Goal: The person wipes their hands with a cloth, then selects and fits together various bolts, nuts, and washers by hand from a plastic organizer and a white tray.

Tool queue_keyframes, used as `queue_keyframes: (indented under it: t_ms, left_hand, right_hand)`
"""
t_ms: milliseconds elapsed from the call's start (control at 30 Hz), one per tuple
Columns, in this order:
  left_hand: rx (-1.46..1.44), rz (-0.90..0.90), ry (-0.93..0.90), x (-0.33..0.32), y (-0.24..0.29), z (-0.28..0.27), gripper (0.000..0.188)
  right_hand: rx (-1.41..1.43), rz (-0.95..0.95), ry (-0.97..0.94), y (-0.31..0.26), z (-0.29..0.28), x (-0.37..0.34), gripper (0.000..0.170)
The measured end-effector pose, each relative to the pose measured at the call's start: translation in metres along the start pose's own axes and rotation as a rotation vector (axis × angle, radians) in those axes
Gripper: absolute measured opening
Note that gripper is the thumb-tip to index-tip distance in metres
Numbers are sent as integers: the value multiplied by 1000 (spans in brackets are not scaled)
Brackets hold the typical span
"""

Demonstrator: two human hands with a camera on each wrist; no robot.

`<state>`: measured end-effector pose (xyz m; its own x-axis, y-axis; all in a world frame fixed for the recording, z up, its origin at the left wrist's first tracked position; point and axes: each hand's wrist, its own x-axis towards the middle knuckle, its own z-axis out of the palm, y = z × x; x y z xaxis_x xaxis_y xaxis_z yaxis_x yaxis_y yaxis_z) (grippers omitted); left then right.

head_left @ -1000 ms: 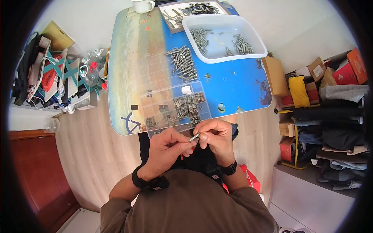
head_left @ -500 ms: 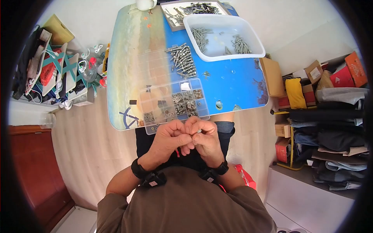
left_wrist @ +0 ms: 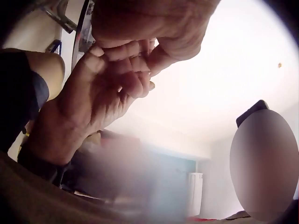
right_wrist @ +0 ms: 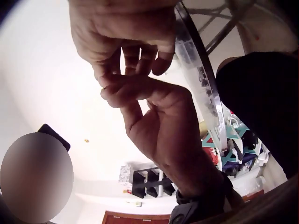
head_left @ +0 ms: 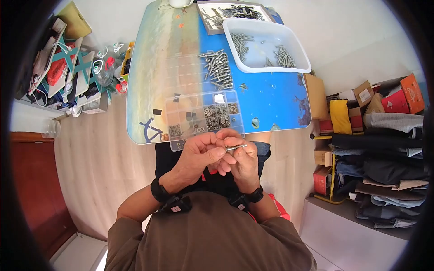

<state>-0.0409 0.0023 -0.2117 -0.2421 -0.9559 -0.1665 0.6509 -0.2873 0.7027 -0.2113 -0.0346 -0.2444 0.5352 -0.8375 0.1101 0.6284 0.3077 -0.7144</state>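
A slim metal bolt point(head_left: 237, 147) lies across the fingertips where both hands meet, in front of the table edge. The left hand point(head_left: 195, 156) pinches its left end between thumb and fingers. Curled close around the bolt, the thumb and index finger of the right hand point(head_left: 244, 165) support its other end. Both wrist views show the left hand point(right_wrist: 161, 123) and right hand point(left_wrist: 96, 95) with fingertips together, hiding the bolt. Just beyond them sits a clear compartment box point(head_left: 181, 107) with nuts and washers point(head_left: 211, 111) in several sections.
On the box's open lid point(head_left: 184, 67) lies a pile of bolts point(head_left: 218, 70). A white plastic bin point(head_left: 266, 70) with two groups of bolts stands at the table's point(head_left: 271, 101) back right. Behind it is a shallow tray point(head_left: 215, 32) of dark and silver bolts, near a white mug point(head_left: 181, 3).
The bolt, mostly hidden by the fingers half a second ago, now shows lengthwise, pointing right over the right thumb. The hands stay together, slightly shifted.
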Motion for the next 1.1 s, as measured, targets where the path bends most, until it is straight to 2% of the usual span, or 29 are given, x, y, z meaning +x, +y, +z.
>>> queue_keyframes:
  t_ms: [133, 200, 333, 400, 433, 467, 567, 767, 900, 1100]
  left_hand:
    - [-34, 34, -63, 6, -4, 4, 14]
    - [-58, 46, -93, 8, -5, 6, 13]
    - [-46, 58, -146, 10, -7, 9, 17]
    - [-46, 71, -186, 10, -9, 13, 15]
    - [-13, 100, -147, 9, -11, 16, 15]
    - [19, 128, -107, 9, -12, 17, 14]
    - [39, 78, -58, 9, -11, 16, 14]
    - [109, -16, -8, 9, -8, 14, 18]
    - [150, -3, -24, 9, -8, 15, 17]
    - [115, -14, 22, 9, -8, 17, 16]
  right_hand:
    - [-44, -35, 1, -4, -2, 1, 34]
    - [-159, -127, 0, -8, 2, 2, 33]
    - [-185, -118, 4, -18, 2, 0, 33]
    - [-342, -193, -27, -20, -2, 2, 33]
    - [-394, -218, -36, -21, -3, 3, 33]
    - [-320, -179, -3, -22, -3, 2, 34]
    - [-275, -171, 17, -19, -7, 5, 33]
    - [-300, -173, -23, -16, -8, 8, 33]
    - [-376, -127, -49, -22, -5, 8, 33]
    - [-340, -64, -35, -22, -3, 6, 34]
